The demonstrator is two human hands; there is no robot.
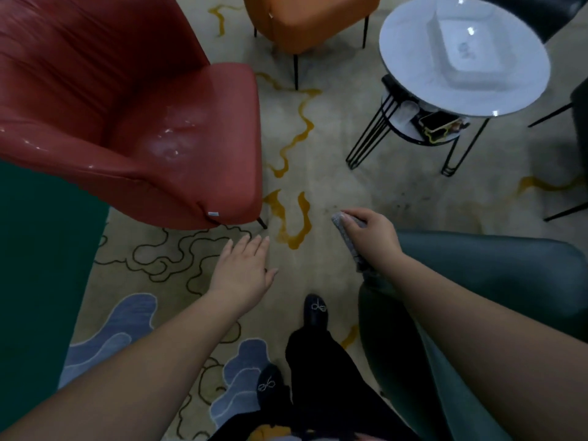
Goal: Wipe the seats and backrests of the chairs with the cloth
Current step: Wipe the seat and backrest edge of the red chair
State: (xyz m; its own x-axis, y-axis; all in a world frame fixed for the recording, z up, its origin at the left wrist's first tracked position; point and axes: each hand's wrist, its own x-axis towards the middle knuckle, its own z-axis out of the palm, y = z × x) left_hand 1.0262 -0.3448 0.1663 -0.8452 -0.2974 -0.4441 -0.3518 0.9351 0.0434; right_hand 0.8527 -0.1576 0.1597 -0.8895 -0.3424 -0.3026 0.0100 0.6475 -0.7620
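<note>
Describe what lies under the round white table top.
Under the round white table top sits a lower shelf on black wire legs. It holds a phone-like device on something yellow, and pale objects beside it. The top covers the shelf's far part, hiding anything there.

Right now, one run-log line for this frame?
right hand: holds cloth | left hand: open, empty | red chair: untouched, ahead-left
</note>
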